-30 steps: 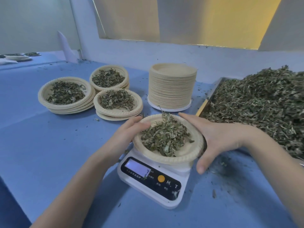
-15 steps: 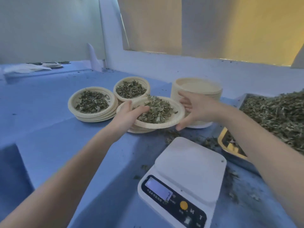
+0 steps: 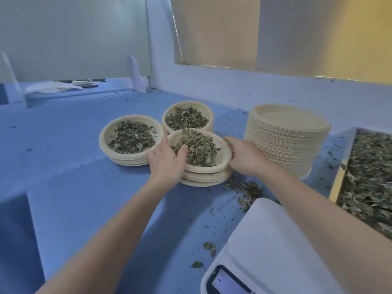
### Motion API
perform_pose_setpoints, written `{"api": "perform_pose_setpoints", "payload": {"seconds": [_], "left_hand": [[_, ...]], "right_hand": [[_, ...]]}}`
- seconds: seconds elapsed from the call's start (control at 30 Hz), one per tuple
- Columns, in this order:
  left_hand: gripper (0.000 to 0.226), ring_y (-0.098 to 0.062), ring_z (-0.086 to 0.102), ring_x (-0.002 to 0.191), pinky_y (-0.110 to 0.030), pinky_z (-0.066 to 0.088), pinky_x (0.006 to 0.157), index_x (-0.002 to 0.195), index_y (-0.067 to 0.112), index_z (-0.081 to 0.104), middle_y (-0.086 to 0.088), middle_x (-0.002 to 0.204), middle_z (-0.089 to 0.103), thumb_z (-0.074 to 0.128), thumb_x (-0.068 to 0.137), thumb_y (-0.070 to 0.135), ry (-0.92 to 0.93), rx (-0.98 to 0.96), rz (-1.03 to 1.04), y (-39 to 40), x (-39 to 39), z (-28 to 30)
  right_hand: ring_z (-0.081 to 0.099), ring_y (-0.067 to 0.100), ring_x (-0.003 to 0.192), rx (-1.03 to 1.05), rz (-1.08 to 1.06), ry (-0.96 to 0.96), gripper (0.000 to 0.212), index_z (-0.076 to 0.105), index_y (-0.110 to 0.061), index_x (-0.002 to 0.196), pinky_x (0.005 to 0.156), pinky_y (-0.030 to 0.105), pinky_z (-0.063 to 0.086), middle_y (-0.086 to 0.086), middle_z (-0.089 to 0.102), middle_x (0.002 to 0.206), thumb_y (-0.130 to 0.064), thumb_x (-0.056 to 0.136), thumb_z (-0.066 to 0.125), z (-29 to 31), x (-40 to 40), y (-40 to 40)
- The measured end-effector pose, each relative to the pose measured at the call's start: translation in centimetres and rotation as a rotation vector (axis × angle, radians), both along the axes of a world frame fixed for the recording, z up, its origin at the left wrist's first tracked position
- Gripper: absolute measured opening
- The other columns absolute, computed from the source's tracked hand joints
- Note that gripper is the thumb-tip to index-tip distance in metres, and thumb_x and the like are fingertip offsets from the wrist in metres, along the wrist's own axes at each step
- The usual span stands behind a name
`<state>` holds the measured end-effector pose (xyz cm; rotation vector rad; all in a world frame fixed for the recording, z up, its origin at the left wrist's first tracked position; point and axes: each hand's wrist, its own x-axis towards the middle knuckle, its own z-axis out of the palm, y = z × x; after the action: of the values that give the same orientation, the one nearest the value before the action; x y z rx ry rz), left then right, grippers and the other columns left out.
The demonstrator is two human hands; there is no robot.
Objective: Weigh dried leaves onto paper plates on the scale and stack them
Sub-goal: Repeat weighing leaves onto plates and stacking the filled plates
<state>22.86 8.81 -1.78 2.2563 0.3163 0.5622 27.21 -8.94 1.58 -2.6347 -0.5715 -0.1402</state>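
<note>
Paper plate of dried leaves sits level between my hands, left hand and right hand both curled on its rim, directly over nearest filled stack.

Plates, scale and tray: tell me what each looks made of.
Tall stack of empty plates: likely moulded paper pulp, matte beige with crimped rims. Scale: seemingly white plastic, smooth, faintly glossy. Tray of leaves: probably metal, with a thin grey rim.
</note>
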Motion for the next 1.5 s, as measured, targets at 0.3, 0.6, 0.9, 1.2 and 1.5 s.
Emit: {"api": "perform_pose_setpoints", "payload": {"seconds": [0.3,0.6,0.9,1.2,1.5], "left_hand": [[0.052,-0.028,0.027,0.126,-0.035,0.015,0.103,0.143,0.007,0.027,-0.011,0.144,0.038,0.022,0.1,0.038,0.057,0.229,0.069,-0.7,0.7,-1.7],[0.054,-0.034,0.021,0.128,-0.043,0.017,0.106,0.148,0.016,0.022,-0.016,0.145,0.023,0.028,0.1,0.039,-0.033,0.218,0.13,-1.6,-1.5,3.9],[0.046,-0.025,0.021,0.136,-0.032,0.009,0.104,0.143,0.012,0.032,-0.014,0.146,0.031,0.029,0.101,0.029,-0.039,0.276,-0.28,-10.9,-0.3,9.8],[0.047,-0.038,0.036,0.126,-0.035,0.031,0.101,0.129,-0.002,0.035,-0.023,0.134,0.039,0.047,0.088,0.015,0.205,0.259,-0.22,-17.0,6.1,11.1],[0.034,-0.035,0.044,0.123,-0.034,0.034,0.096,0.124,-0.007,0.045,-0.024,0.132,0.047,0.032,0.094,0.001,0.236,0.297,-0.245,-15.9,7.8,11.1]], "right_hand": [[0.057,0.032,0.097,-0.123,-0.047,0.016,0.037,0.045,-0.013,0.127,0.079,0.039,0.049,0.015,0.06,0.11,-0.007,0.091,0.048,-0.6,0.4,-0.2],[0.053,0.033,0.107,-0.116,-0.07,0.006,0.047,0.035,-0.005,0.139,0.083,0.04,0.046,0.019,0.051,0.128,-0.003,0.092,0.042,4.1,-1.8,-0.1],[0.04,0.023,0.132,-0.012,-0.019,-0.095,0.049,0.036,-0.01,0.143,0.098,0.026,0.033,0.009,0.041,0.146,-0.006,0.094,0.04,9.5,-4.1,-3.8],[0.044,0.027,0.081,-0.023,-0.45,0.06,0.012,0.048,-0.006,0.084,0.056,0.029,0.031,0.013,0.046,0.093,-0.017,0.089,0.046,9.1,0.4,-12.6],[0.029,0.013,0.059,0.107,-0.432,0.175,0.006,0.041,-0.004,0.092,0.048,0.026,0.02,0.003,0.028,0.073,-0.007,0.094,0.036,8.1,1.6,-13.5]]}}
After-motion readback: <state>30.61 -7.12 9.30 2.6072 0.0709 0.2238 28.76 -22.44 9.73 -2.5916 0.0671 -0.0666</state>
